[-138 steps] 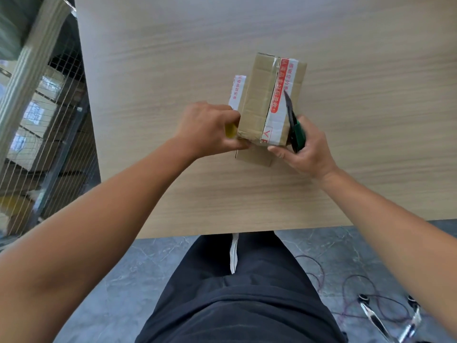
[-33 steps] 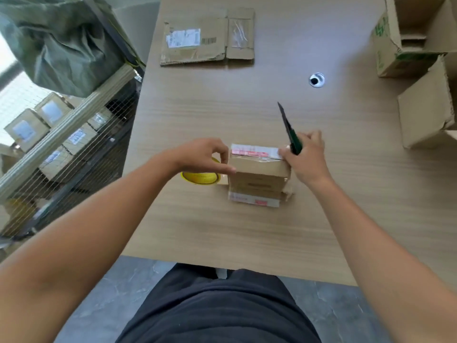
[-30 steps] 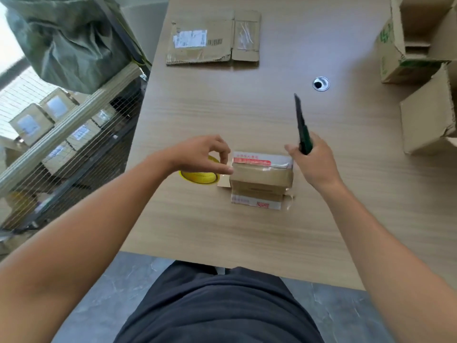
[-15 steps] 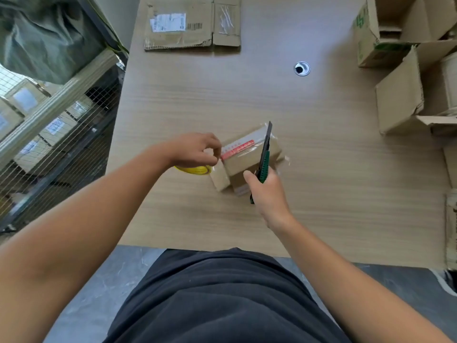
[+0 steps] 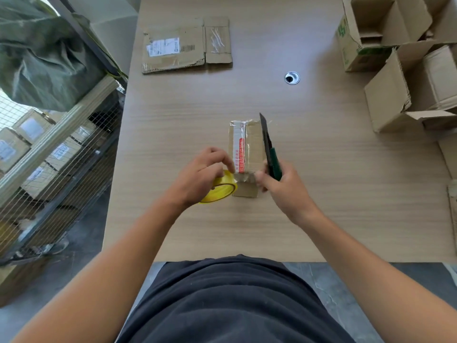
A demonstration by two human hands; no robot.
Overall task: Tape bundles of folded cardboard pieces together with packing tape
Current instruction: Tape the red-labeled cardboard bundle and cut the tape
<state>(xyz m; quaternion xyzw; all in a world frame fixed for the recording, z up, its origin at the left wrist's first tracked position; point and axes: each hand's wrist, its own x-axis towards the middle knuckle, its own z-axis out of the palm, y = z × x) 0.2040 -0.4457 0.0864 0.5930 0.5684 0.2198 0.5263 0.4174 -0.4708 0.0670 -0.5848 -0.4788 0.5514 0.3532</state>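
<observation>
— What does the head view give you?

— I see the bundle of folded cardboard near the middle of the table. Its long side runs away from me, and a white-and-red strip of tape lies along its top. I can't tell whether its near end is lifted off the wood.

— And the hands?

— My left hand is curled round the yellow tape roll, just beside the bundle's near left corner, with fingertips at that corner. My right hand is clamped on a green knife. The dark blade points away along the bundle's right edge, and the thumb is at the bundle's near end.

— What else is there?

— At the far side there's a flattened carton with a label, then a cable hole, and open boxes on the right. Left of the table is a wire rack of small boxes, with a green sack above.
</observation>
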